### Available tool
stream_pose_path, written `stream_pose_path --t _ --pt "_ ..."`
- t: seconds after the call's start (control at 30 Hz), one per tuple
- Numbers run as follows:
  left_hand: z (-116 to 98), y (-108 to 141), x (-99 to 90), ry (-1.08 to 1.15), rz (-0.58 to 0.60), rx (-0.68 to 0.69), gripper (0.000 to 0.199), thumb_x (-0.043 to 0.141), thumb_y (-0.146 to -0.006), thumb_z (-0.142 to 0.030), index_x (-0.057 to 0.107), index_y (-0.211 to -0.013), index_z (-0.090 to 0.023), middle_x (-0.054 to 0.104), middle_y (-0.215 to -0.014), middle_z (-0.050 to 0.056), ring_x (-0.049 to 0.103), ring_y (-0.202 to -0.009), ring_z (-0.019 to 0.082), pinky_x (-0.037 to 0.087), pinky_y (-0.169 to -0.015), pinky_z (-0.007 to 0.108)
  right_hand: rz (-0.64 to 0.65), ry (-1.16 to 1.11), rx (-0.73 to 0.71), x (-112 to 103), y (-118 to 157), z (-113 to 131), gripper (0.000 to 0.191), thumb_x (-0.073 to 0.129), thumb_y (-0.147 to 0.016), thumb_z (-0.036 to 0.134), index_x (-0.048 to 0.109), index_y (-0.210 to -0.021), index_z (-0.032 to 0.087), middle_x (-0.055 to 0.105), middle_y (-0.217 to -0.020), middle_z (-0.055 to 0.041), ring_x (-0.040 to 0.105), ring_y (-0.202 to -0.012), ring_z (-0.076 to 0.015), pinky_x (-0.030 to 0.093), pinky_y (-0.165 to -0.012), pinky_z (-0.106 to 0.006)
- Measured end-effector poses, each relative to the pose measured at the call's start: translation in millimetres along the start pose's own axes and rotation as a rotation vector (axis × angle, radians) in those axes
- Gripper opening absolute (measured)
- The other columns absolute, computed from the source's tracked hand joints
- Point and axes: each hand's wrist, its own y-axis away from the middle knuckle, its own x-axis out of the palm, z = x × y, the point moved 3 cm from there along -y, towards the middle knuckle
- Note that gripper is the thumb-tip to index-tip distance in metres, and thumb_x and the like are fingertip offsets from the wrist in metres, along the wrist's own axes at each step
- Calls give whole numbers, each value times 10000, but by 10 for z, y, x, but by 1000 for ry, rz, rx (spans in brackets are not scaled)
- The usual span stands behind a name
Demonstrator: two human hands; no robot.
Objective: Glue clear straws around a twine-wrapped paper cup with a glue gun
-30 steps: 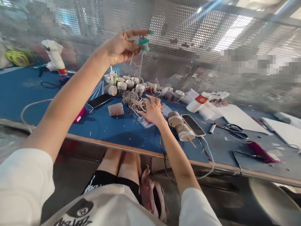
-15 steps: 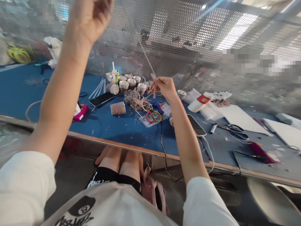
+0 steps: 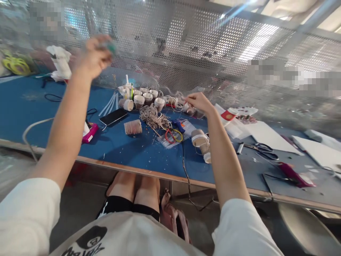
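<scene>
My left hand [image 3: 96, 57] is raised above the back left of the blue table, closed on a small teal thing [image 3: 110, 47] that motion blurs. Toward the back, right of the small cups [image 3: 160, 103], my right hand [image 3: 199, 102] has its fingertips pinched together; what they hold, if anything, is too small to make out. Thin cord loops [image 3: 170, 99] lie just left of those fingertips. A tangled heap of beige cord [image 3: 154, 117] rests in front of the cups, with a cord-wrapped roll [image 3: 133, 127] to its left.
A black phone [image 3: 114, 117] lies left of the cord. Red-and-yellow-handled scissors [image 3: 174, 136] rest on a plastic bag. Wrapped cups [image 3: 200, 140] lie beside my right forearm. Farther right are dark scissors [image 3: 263, 151], white sheets [image 3: 274, 137] and a magenta tool [image 3: 295, 174]. A perforated metal screen [image 3: 186, 46] stands behind.
My left hand has come down, and a teal thing now shows in it. My right hand has moved slightly right. The strand that rose from my right hand no longer shows.
</scene>
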Motion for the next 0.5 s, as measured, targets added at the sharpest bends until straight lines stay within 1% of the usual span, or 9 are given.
stream_pose_path --t 0.07,0.13,0.2,0.23,0.3,0.33,0.37,0.43,0.5 --pt "402 33 272 -165 137 -137 492 511 -754 261 670 -1074 -78 617 -697 -41 625 -775 75 563 -955 312 92 50 -73 80 -76 265 298 576 -913 270 664 -648 165 486 -457 52 442 -438 -82 411 -565 -247" --pt "783 70 542 -399 364 -232 571 635 -707 206 649 -1190 -98 693 -940 26 674 -965 159 539 -1001 390 158 87 -129 169 -135 567 293 595 -924 264 668 -661 160 516 -492 43 446 -449 -74 428 -587 -253" --pt "1081 123 783 -443 666 -248 758 748 -678 87 560 -1366 -172 653 -1291 93 646 -1170 236 507 -1033 396 251 112 -163 269 -177 827 287 614 -931 266 668 -671 158 516 -502 39 444 -450 -73 410 -558 -249" --pt "1193 148 865 -427 764 -254 797 781 -671 24 539 -1397 -200 615 -1380 109 642 -1192 250 506 -1032 391 269 124 -171 306 -193 922 288 621 -929 254 658 -660 158 516 -502 36 447 -450 -75 400 -544 -249" --pt "1345 197 959 -378 913 -278 731 795 -693 -76 569 -1377 -204 630 -1383 127 665 -1167 241 514 -1028 385 261 135 -180 350 -213 1035 298 628 -924 229 636 -635 160 519 -503 30 454 -455 -79 386 -527 -249" --pt "1388 214 966 -373 940 -298 650 783 -716 -108 606 -1336 -186 677 -1314 126 679 -1145 227 515 -1031 379 243 133 -180 357 -216 1049 310 631 -923 229 625 -621 162 519 -500 27 459 -458 -81 386 -526 -249" --pt "1405 216 944 -378 918 -305 555 769 -733 -121 650 -1273 -162 721 -1225 117 694 -1114 213 517 -1033 369 225 125 -179 356 -213 1038 327 637 -923 246 617 -608 164 517 -496 26 462 -460 -83 388 -526 -250" --pt "1373 187 823 -423 794 -286 365 740 -767 -124 718 -1131 -126 763 -1078 92 712 -1071 190 514 -1040 347 208 89 -170 342 -194 944 368 655 -920 328 611 -591 170 509 -483 26 472 -457 -86 399 -528 -250" --pt "1269 125 615 -479 634 -239 279 727 -787 -119 740 -1065 -110 769 -1035 82 718 -1065 183 515 -1043 332 215 43 -159 321 -169 772 411 668 -902 430 618 -585 173 505 -469 30 480 -446 -86 412 -527 -248"
